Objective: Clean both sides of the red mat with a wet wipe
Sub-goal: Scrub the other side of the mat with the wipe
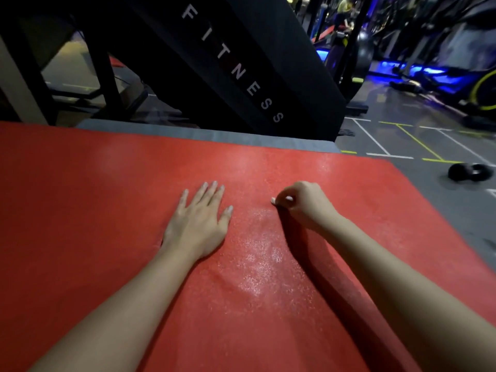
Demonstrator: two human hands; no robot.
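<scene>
Your left hand (197,224) lies flat on the mat (80,210); your right hand (303,205) curls there, and I cannot tell whether it holds anything.

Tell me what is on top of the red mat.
The left hand lies flat on the red mat; the right hand rests there with curled fingers. A wet sheen shows between them. Anything inside the right fist is hidden.

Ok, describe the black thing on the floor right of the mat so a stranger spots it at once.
Start at the big red mat filling the lower view. Off its far right corner, on the grey floor, lies a small black object with two round ends. Nothing else loose lies there; only painted lines run nearby.
</scene>
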